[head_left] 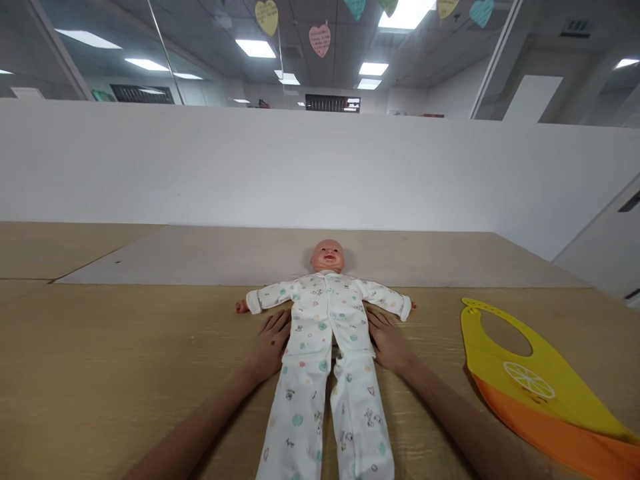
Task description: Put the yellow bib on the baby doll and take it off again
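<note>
Left hand (270,345) and right hand (390,341) open, apart, flat beside a baby doll's (327,257) sleepsuit (320,333), perhaps touching; risk of rucking from hasty sliding.

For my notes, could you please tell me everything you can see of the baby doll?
The baby doll lies on its back, head away from the viewer, arms spread, legs running out of view. Its bald head looks like smooth pinkish vinyl, mouth open. It wears a white long-sleeved sleepsuit with small coloured prints. Its head rests on a pale board, its body on a wood-grain table. The left hand and right hand lie flat against its sides.
</note>
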Tool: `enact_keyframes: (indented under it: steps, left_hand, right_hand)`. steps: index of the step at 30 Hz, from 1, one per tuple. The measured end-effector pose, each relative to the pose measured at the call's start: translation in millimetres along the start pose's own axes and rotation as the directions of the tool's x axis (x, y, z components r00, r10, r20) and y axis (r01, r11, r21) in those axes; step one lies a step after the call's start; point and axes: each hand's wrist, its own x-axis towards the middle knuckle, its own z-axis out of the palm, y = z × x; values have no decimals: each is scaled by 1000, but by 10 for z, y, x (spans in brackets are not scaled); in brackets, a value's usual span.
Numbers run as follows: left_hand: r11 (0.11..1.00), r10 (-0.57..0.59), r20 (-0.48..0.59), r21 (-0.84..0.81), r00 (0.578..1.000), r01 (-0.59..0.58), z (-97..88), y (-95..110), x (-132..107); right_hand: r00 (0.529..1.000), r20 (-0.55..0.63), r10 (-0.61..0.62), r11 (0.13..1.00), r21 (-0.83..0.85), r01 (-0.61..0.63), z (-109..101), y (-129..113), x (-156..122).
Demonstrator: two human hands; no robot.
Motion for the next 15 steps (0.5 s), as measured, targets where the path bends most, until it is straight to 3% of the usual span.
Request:
enact_keyframes:
  steps: [4,9,12,15]
  left_hand:
    - [1000,7,-14,-8,1000,-7,-31,-7,20]
    - [1000,4,-33,-30,999,-5,-76,11,36]
    - [1000,-2,-49,-26,999,1,-80,13,42]
    - [1000,-6,-66,-14,998,5,-79,9,53]
  right_hand:
    - [997,-47,53,998,28,-51,-28,-38,21]
    - [958,-178,226,974,74,-216,-71,-116,-170]
    - [940,-279,195,978,129,-165,-89,-166,-404]
    - [954,-266,138,986,124,-108,-102,-223,-540]
